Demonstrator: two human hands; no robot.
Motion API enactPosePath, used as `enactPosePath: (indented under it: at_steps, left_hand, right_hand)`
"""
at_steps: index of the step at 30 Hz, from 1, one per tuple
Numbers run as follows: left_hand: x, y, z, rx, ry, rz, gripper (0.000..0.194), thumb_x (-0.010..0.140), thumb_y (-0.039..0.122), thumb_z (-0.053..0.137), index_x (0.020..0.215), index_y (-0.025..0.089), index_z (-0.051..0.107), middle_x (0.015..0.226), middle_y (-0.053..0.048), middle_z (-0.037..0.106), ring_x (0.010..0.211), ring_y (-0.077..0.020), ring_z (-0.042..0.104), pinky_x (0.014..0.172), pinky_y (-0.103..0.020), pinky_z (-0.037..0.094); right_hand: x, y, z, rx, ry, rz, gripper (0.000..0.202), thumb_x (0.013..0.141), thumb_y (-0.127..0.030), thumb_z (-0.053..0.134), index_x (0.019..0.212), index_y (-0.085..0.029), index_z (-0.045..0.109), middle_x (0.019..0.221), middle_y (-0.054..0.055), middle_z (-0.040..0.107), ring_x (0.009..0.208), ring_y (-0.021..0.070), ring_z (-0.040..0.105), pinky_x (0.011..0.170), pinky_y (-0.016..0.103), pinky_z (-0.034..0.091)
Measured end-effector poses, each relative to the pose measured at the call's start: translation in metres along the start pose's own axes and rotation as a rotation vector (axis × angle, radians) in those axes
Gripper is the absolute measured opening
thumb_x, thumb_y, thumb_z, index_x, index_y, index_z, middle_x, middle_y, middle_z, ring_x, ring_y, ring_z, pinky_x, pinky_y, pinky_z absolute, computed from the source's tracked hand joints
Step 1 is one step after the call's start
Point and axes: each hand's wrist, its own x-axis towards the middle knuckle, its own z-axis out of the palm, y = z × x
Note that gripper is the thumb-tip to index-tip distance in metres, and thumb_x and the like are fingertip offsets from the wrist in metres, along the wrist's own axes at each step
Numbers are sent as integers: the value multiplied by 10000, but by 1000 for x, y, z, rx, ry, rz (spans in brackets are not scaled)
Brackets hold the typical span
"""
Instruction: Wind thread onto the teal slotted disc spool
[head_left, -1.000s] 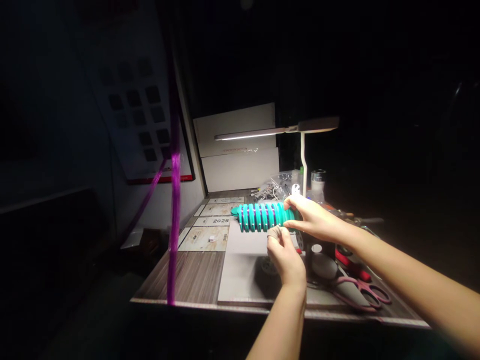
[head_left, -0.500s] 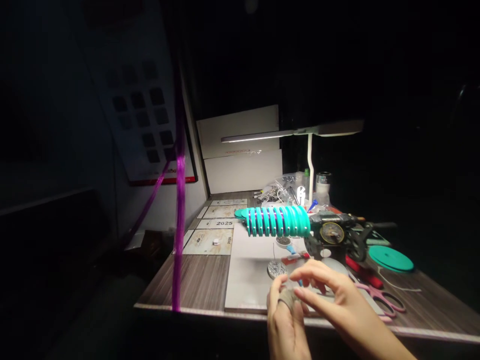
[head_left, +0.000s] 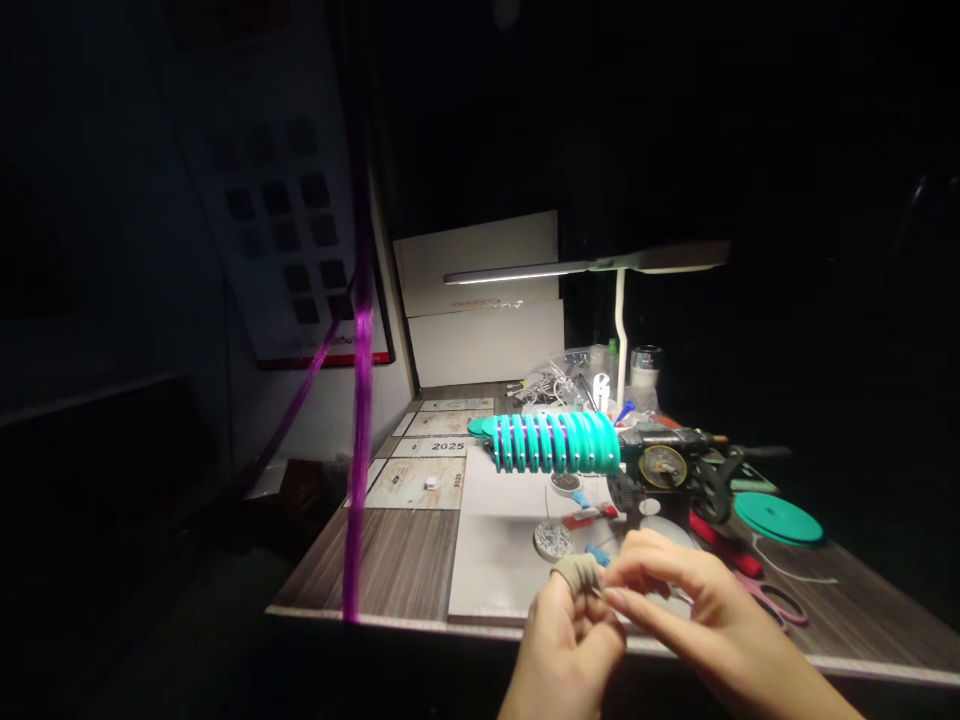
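Near the table's front edge my left hand [head_left: 566, 640] is closed, its fingers curled in. A beige cloth-like wrap [head_left: 576, 573] goes round one of its fingers. My right hand [head_left: 690, 600] comes in from the right, thumb and forefinger pinched together at the right end of the wrap. What lies between those fingertips is hidden or too small to make out, as is anything inside my left hand. Just beyond the hands a round tin of small silvery bits [head_left: 553, 541] stands on a white board [head_left: 487, 570].
A machine [head_left: 660, 465] carrying a row of turquoise discs [head_left: 555, 443] stands behind the hands. Pink-handled scissors [head_left: 784, 603] and a turquoise disc [head_left: 778, 518] lie to the right. Purple strands [head_left: 361, 420] hang at left. A lamp [head_left: 620, 330] rises at the back.
My left hand has turned and curled its fingers, bringing the beige wrap up to the top. My right hand has shifted slightly right, its fingertips now pinched at the wrap's right end.
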Motion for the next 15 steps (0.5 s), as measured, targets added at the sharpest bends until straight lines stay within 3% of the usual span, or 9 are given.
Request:
enactPosePath:
  at_steps: [3,9,13,15]
  left_hand:
    - [3,9,-8,255,-3,31,138,700,207,504,821,143,516,635,28,408,595,-93,384,577,-225,323]
    - [9,20,-9,704,-61,80,84,674,166,467,700,162,547,621,20,493,600,-119,446,555,-234,317]
    - [14,19,-5,778,-24,140,114,674,161,437,620,169,537,568,19,498,542,-121,434,517,-235,294]
    - [17,16,-4,761,-8,175,138,680,169,439,562,172,510,549,13,502,527,-123,425,511,-236,287]
  right_hand:
    - [1,4,-8,-239,-84,-100,250,810,-351,444,688,-170,566,691,8,510,687,103,463,603,217,350]
    - [11,8,-11,-771,-221,-294,194,788,-162,452,619,-164,547,652,10,526,629,119,425,560,246,282]
    - [16,11,-2,-1019,-177,-451,137,619,-56,561,547,-164,515,580,-5,512,562,128,402,502,260,202]
    - [17,15,3,-1096,-112,-535,163,611,-37,536,512,-161,499,537,3,496,546,133,410,487,266,184]
